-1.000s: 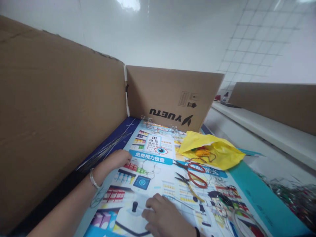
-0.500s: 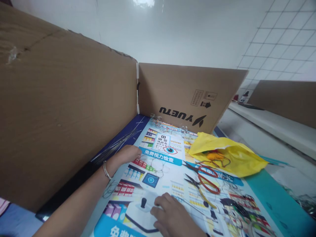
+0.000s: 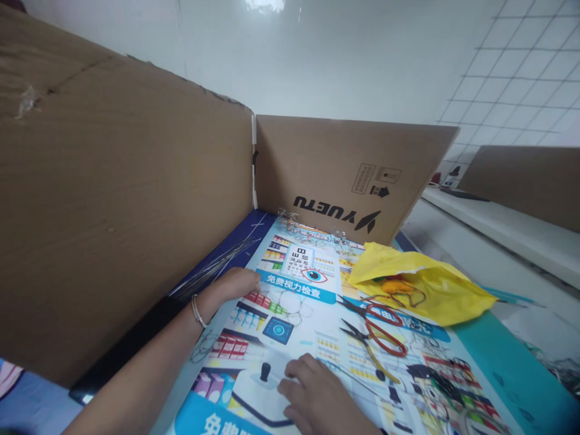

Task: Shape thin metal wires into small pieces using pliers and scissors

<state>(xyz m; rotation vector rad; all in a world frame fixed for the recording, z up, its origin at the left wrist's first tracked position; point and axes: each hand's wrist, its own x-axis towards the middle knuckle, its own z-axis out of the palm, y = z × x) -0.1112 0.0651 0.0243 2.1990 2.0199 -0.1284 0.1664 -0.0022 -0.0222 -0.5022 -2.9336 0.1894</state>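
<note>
My left hand (image 3: 238,283) rests on the printed sheet (image 3: 317,314) near its left edge, fingers curled down; what they hold, if anything, is hidden. Thin wire loops (image 3: 292,305) lie just to its right. My right hand (image 3: 312,386) lies palm down at the bottom middle, its fingers slightly bent and apart, with nothing seen in them. Beyond the right hand are red-handled scissors (image 3: 385,329) and yellow-handled pliers (image 3: 374,356). Straight metal wires (image 3: 217,266) lie on the dark blue surface behind the left hand.
Cardboard panels (image 3: 136,199) stand along the left and back (image 3: 335,163). A yellow bag (image 3: 430,284) with orange material (image 3: 399,289) lies open at the right. Small wire pieces (image 3: 339,238) sit by the back panel. Coiled wire (image 3: 480,420) lies at the lower right.
The view has shifted very slightly, moving the scene a little to the right. Both hands keep nearly the same places on the sheet.
</note>
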